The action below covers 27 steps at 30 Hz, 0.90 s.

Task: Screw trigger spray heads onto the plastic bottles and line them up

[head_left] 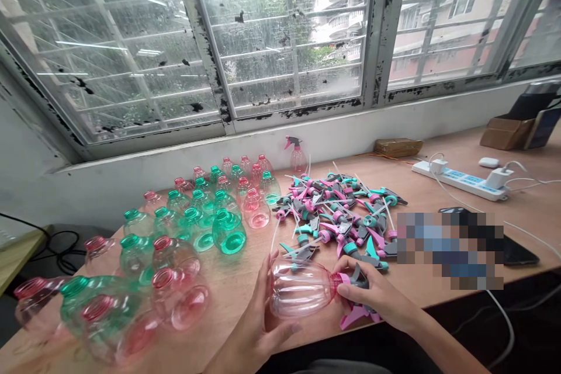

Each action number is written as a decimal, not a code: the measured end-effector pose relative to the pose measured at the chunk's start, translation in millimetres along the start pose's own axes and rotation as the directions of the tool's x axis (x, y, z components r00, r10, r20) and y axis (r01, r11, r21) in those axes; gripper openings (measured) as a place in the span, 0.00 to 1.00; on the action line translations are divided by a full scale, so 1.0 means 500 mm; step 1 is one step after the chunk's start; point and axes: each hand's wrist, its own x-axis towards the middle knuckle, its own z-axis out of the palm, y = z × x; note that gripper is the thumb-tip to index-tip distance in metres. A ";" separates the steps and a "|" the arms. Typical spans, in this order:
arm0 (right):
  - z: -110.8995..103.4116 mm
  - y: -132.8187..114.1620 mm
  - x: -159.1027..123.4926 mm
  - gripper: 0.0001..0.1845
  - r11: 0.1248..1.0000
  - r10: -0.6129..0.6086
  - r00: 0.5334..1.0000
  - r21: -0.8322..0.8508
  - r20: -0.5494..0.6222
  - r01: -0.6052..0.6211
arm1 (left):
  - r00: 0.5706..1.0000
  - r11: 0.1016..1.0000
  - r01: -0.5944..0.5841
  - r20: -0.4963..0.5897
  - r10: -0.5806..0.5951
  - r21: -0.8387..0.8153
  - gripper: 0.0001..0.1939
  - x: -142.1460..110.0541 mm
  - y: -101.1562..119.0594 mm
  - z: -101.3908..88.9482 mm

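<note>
A clear pink spray bottle (301, 289) lies on its side in the air near the table's front edge, its neck pointing right. My left hand (263, 315) is wrapped around its base end. The fingers of my right hand (366, 286) close around the pink collar of a grey-and-pink trigger sprayer (344, 281) at the bottle's neck. Whether the collar is threaded on cannot be seen. Just beyond both hands lies a heap of pink, teal and grey trigger sprayers (333, 201) with white dip tubes.
Several open pink and green bottles (199, 225) stand across the left of the table. One bottle with a sprayer fitted (298, 155) stands by the wall. To the right are a power strip (460, 180), a small box (398, 147), a dark phone (519, 251) and cables.
</note>
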 end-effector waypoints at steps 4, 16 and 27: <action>0.002 -0.003 0.000 0.21 1.000 0.005 1.000 0.009 0.007 -0.005 | 0.998 0.998 0.048 0.051 -0.046 -0.038 0.48 0.006 0.031 0.000; 0.001 -0.004 0.001 0.20 1.000 0.009 1.000 -0.011 0.001 -0.009 | 0.999 0.998 0.015 0.033 -0.013 -0.061 0.51 -0.002 -0.014 -0.001; 0.002 -0.004 -0.001 0.20 1.000 0.006 1.000 -0.029 0.012 -0.006 | 1.000 0.996 -0.004 0.026 0.007 -0.087 0.46 0.004 -0.026 0.002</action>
